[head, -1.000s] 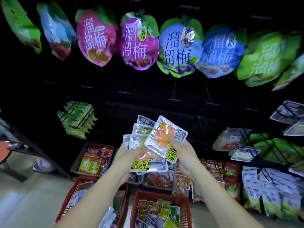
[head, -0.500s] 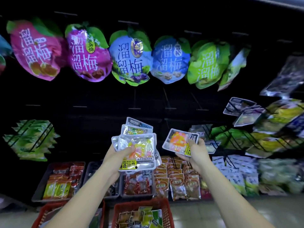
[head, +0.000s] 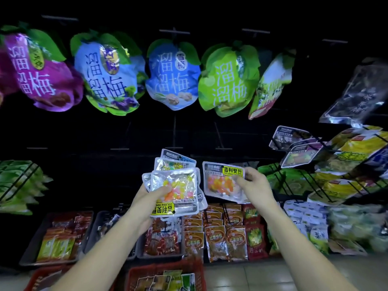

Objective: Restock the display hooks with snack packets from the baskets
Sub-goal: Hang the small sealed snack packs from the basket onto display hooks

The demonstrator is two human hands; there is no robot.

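Where the hands are: both raised before the dark display wall (head: 94, 133).
Left hand (head: 144, 200): fingers curl round a fanned stack of clear snack packets (head: 174, 183), thumb on the front one.
Right hand (head: 255, 185): fingers pinch the right edge of a single snack packet (head: 220, 181), just beside the stack.
Red basket (head: 132, 277): low in view, more packets inside.
Plum bags (head: 172, 76): hang in a row above.

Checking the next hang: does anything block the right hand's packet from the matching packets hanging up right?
Nothing visible does: only dark gap lies between the packet and the hanging packets; green packets sit just below that path.
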